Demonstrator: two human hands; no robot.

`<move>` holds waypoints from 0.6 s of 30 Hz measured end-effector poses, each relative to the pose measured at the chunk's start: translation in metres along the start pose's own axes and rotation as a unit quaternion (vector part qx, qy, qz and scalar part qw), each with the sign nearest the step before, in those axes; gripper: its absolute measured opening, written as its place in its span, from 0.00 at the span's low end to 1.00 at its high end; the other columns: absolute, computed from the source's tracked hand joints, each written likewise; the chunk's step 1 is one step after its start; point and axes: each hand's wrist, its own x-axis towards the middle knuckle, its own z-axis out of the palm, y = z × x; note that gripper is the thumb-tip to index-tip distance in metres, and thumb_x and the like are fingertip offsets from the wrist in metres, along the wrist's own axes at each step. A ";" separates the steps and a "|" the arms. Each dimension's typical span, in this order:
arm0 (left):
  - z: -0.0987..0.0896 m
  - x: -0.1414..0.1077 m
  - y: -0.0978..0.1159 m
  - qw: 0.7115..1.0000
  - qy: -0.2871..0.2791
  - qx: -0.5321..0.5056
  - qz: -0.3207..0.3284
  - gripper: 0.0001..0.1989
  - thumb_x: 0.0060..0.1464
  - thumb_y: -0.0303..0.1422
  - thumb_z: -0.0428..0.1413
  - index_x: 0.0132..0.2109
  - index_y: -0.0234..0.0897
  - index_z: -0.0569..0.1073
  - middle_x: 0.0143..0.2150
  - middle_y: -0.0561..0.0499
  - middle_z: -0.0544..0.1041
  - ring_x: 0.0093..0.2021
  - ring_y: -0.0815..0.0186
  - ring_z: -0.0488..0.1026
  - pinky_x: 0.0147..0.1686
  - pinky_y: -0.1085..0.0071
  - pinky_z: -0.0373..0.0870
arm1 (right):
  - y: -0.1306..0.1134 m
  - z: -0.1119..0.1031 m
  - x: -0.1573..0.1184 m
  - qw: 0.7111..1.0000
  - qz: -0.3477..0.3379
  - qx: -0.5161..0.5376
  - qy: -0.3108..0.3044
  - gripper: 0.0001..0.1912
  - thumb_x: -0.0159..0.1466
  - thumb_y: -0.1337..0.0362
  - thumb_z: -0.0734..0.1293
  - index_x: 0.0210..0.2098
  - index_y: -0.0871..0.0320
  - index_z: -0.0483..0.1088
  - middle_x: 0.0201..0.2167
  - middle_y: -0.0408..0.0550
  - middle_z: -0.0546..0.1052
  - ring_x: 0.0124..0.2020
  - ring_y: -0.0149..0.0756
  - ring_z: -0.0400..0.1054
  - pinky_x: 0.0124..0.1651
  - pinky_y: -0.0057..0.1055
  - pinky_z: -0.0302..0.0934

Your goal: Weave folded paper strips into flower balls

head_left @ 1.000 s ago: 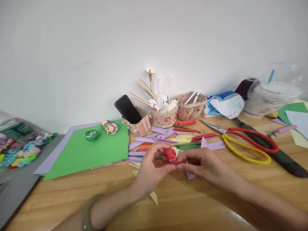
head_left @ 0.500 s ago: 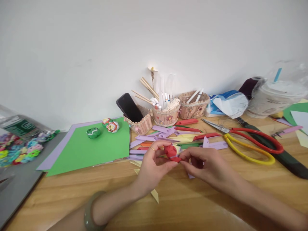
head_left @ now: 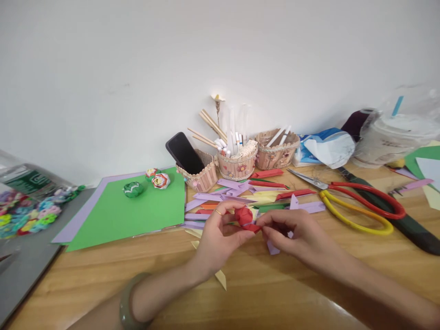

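Observation:
A small red folded-paper ball [head_left: 244, 215] with a short red paper tail at its lower right is held above the table, a little right of the middle of the view. My left hand [head_left: 220, 238] grips it from the left, thumb below and fingers curled behind. From the right, my right hand [head_left: 295, 233] pinches at the tip of the tail between thumb and index finger. Under and behind the hands lies a pile of folded paper strips [head_left: 233, 185] in purple, red, yellow and green. One purple strip [head_left: 273, 247] pokes out beneath my right hand.
Finished paper balls [head_left: 161, 181] rest on green paper [head_left: 113, 215] at left. Decorated baskets [head_left: 237, 167] hold a phone [head_left: 185, 153], sticks and pens by the wall. Scissors [head_left: 357, 201], a black strap-like object [head_left: 412, 229] and a plastic cup [head_left: 388, 142] are at right.
My right thumb and fingertips have shifted slightly on the red tail, and more of the purple strip shows below them. My left hand and the ball stay in place.

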 end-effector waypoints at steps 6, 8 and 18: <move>0.001 0.000 0.002 1.000 -0.002 -0.012 -0.010 0.20 0.42 0.30 0.63 0.43 0.39 0.66 0.36 0.52 0.71 0.39 0.67 0.69 0.40 0.69 0.68 | 0.002 -0.001 0.002 1.000 -0.009 0.001 0.003 0.10 0.58 0.64 0.60 0.26 0.61 0.70 0.16 0.42 0.69 0.17 0.26 0.59 0.19 0.23 0.51; 0.001 0.000 0.002 1.000 0.000 -0.020 -0.013 0.21 0.41 0.30 0.64 0.43 0.39 0.66 0.36 0.52 0.71 0.39 0.67 0.69 0.40 0.68 0.68 | 0.002 -0.001 0.002 1.000 -0.016 0.003 -0.002 0.09 0.58 0.65 0.60 0.27 0.60 0.71 0.16 0.42 0.69 0.17 0.26 0.59 0.20 0.23 0.51; -0.001 0.001 0.001 0.998 -0.012 -0.046 -0.030 0.21 0.39 0.31 0.65 0.42 0.39 0.67 0.35 0.51 0.72 0.39 0.65 0.70 0.41 0.67 0.67 | 0.002 -0.003 0.002 1.000 -0.008 0.019 -0.020 0.09 0.58 0.64 0.60 0.27 0.59 0.71 0.17 0.42 0.70 0.18 0.27 0.60 0.20 0.23 0.52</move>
